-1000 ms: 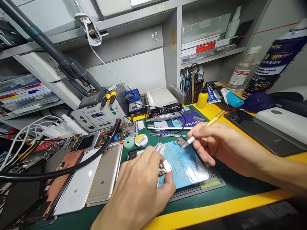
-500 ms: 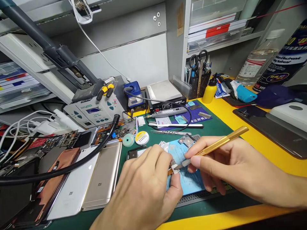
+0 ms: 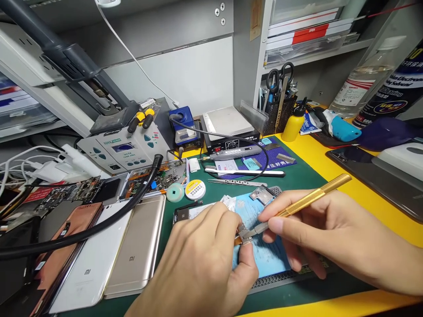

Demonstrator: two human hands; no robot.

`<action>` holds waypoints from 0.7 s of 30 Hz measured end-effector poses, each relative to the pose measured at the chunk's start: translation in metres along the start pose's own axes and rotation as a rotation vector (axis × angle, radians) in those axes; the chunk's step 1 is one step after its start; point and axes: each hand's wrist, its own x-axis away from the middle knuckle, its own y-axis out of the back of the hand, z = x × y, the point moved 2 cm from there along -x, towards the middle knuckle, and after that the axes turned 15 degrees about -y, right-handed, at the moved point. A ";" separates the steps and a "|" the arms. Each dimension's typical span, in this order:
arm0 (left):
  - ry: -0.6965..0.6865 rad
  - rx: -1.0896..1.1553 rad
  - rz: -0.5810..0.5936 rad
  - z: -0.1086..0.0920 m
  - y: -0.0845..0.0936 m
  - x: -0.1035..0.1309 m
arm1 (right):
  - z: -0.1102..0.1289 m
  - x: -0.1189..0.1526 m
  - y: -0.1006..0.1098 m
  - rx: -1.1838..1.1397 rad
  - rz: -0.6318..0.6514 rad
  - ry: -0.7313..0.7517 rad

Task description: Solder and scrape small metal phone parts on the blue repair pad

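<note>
My left hand (image 3: 205, 255) pinches a small metal part (image 3: 245, 235) with an orange flex strip, held above the light blue pad (image 3: 272, 257). Between the thumb and fingers of my right hand (image 3: 317, 224) is a golden-handled knife (image 3: 313, 197). Its blade tip touches the small metal part. Behind my right fingers, a small silver board (image 3: 262, 194) lies at the pad's top edge. Partly hidden behind my left hand is a phone part with a black end (image 3: 181, 215).
Phones (image 3: 135, 246) and a black hose (image 3: 109, 235) occupy the left. Behind my hands are tweezers (image 3: 238, 182), a brush (image 3: 244, 172), a round tin (image 3: 195, 189) and a heating plate (image 3: 228, 122). A yellow bottle (image 3: 293, 125) stands back right.
The view has shifted slightly. Both hands appear a little further right and lower; the knife blade still meets the metal part, whose surface now looks greyer and more exposed.
</note>
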 end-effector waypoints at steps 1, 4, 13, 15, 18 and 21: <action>0.003 0.003 -0.003 0.000 0.000 0.000 | 0.000 0.000 0.000 -0.001 0.006 -0.002; 0.010 0.014 -0.017 0.000 0.000 0.001 | 0.000 0.000 0.000 0.009 0.011 -0.006; 0.030 0.052 -0.042 0.001 -0.001 0.001 | 0.002 0.003 0.001 -0.006 0.014 0.017; 0.034 0.061 -0.039 0.001 -0.001 0.001 | 0.002 0.004 0.001 0.000 0.018 0.022; 0.029 0.073 -0.031 0.002 -0.002 0.002 | 0.002 0.004 0.002 -0.005 0.014 0.026; 0.035 0.078 -0.036 0.003 -0.002 0.002 | 0.002 0.003 0.004 -0.034 -0.029 0.016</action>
